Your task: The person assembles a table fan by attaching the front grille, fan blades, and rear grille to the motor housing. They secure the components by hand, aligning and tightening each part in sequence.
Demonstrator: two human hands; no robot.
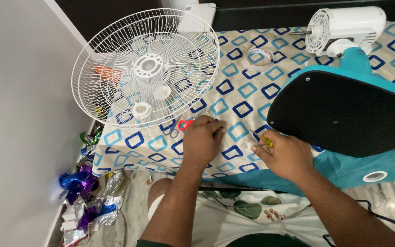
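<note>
My left hand (pixel 201 138) rests knuckles-up on the patterned cloth (pixel 234 91), its fingers curled near the lower rim of the white wire fan guard (pixel 146 68); what it holds, if anything, is hidden. Red-handled scissors (pixel 182 125) lie just left of it. My right hand (pixel 285 154) grips a small yellow-handled screwdriver (pixel 262 138), its tip pointing up-left over the cloth. This hand lies against the edge of the fan's black and teal base (pixel 348 114), which is tipped on its side.
The white fan motor (pixel 344 29) sits at the far right with its shaft pointing left. A roll of clear tape (pixel 258 56) lies on the cloth. Shiny foil decorations (pixel 85 192) are heaped on the floor by the white wall at left.
</note>
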